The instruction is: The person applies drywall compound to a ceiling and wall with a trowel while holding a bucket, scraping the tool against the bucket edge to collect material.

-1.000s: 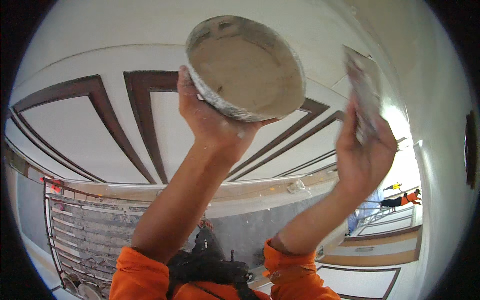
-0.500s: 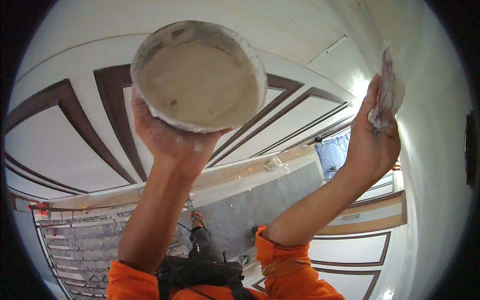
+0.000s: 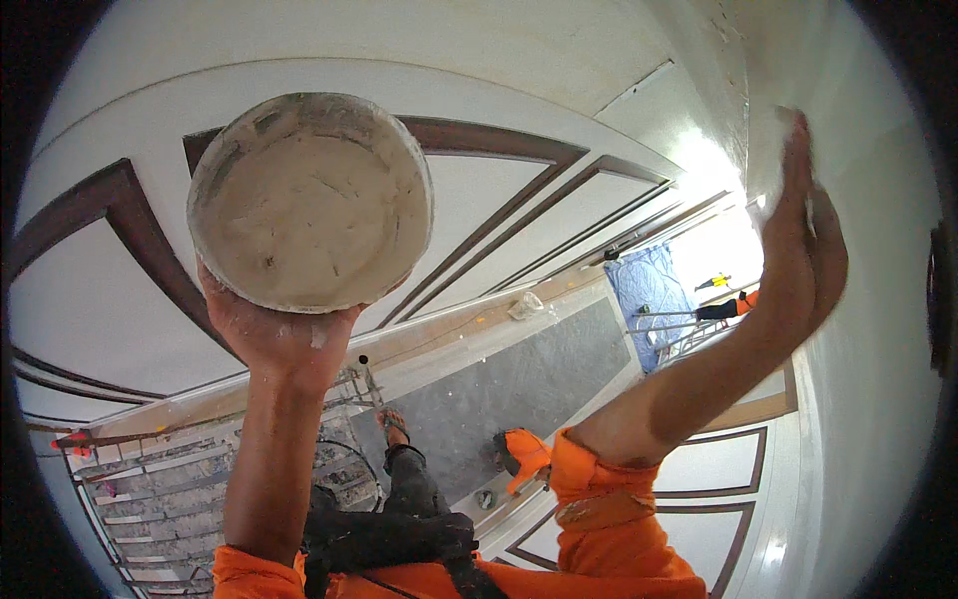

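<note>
Bowl (image 3: 309, 215) shifted leftward, atop left grip (image 3: 284, 334), cupped from beneath; right grip (image 3: 806, 235): hold unclear.

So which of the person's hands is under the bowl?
The left hand, which supports the bowl of beige paste from below; the right hand is apart from it.

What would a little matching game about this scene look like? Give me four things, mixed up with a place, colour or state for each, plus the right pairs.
Things:
1. Bowl
2. Left hand
3. Right hand
4. Sleeves

Places, colours, states:
A. Bright orange
B. Raised near the pale surface at the picture's right
C. Holding up a round vessel from below
D. Filled with beige paste

Right pairs: 1-D, 2-C, 3-B, 4-A.
</note>
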A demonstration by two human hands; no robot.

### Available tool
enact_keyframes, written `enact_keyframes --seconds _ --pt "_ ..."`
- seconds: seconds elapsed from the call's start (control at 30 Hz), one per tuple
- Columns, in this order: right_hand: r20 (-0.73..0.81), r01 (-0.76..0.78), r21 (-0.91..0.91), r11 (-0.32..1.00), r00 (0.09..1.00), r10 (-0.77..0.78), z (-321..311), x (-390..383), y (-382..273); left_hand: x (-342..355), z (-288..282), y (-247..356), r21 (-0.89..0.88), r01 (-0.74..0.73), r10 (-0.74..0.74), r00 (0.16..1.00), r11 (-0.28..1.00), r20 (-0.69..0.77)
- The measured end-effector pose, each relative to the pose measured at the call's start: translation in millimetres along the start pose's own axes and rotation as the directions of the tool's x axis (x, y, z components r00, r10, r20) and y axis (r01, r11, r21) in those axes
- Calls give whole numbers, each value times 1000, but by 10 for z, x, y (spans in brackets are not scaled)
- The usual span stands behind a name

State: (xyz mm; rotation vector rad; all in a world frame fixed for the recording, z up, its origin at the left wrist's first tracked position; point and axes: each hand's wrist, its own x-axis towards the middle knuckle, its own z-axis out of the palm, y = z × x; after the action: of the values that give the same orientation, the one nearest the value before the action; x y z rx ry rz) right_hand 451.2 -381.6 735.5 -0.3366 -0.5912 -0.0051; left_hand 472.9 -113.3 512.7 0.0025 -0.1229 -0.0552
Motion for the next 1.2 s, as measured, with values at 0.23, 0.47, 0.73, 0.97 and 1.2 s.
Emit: enact_keyframes --seconds 0.23,0.47,0.73,0.97,1.2 --pt "-312 158 -242 957 921 -231 -509 -10 -17 -53 -133 115 19 -15 17 990 1000 -143" --pt "-202 256 -475 842 899 -388 -757 537 81 -68 -173 58 -1 37 -37 999 999 6" --pt "-88 445 -327 833 864 -496 -428 290 888 -6 -42 -18 8 38 -38 997 999 66" --pt "95 432 -829 354 733 -673 -740 49 928 -161 -417 400 127 -57 72 990 990 -122" --pt "223 188 -975 -119 824 -521 -301 311 1250 -305 -527 675 151 -70 97 980 986 -176"
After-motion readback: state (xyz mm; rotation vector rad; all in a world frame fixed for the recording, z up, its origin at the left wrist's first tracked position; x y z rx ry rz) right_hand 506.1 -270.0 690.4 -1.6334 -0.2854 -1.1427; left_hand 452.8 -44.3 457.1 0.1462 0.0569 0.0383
